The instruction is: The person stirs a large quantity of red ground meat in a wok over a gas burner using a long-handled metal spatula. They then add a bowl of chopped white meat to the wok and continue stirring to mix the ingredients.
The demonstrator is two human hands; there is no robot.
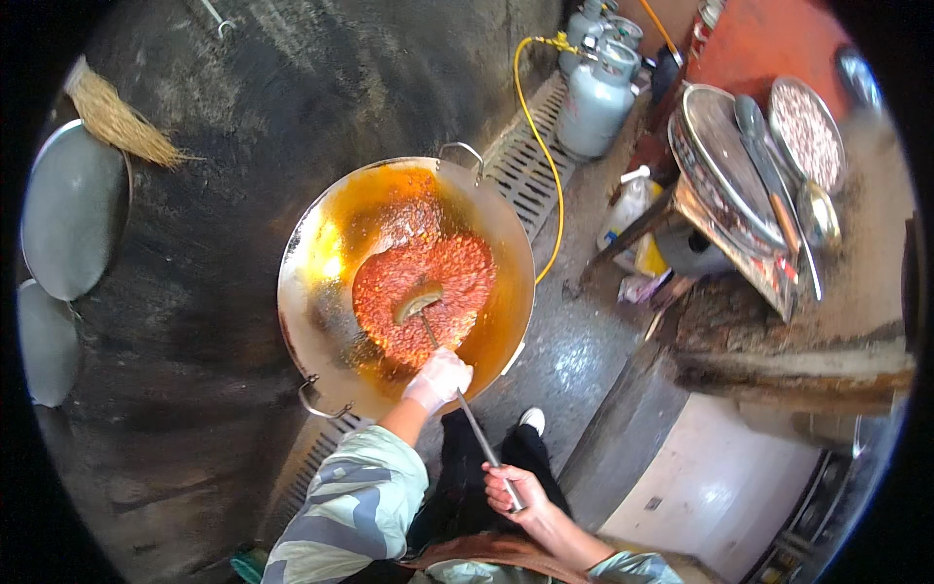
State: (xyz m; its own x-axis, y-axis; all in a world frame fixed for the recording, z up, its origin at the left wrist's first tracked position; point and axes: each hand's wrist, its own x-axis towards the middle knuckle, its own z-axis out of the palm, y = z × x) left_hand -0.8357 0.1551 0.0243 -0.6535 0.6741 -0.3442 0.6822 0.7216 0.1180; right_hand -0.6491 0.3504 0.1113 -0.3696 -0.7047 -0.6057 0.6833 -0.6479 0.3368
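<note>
A large two-handled metal wok (503, 292) stands before me, its inner wall coated with orange oil. Coarse red chili sauce (467, 270) fills the bottom. The head of a long-handled metal ladle (417, 302) rests in the sauce, tilted and partly covered by it. My left hand (440, 378), in a clear plastic glove, grips the shaft midway, over the wok's near rim. My right hand (514, 488), bare, is closed around the handle's end, close to my body.
Gas cylinders (597, 102) with a yellow hose (538, 131) stand beyond the wok. To the right, a small wooden table (730, 252) bears a round chopping board (719, 139), a cleaver-like tool and a ladle. A bowl of chopped pieces (806, 128) sits behind. A straw brush (120, 113) hangs left.
</note>
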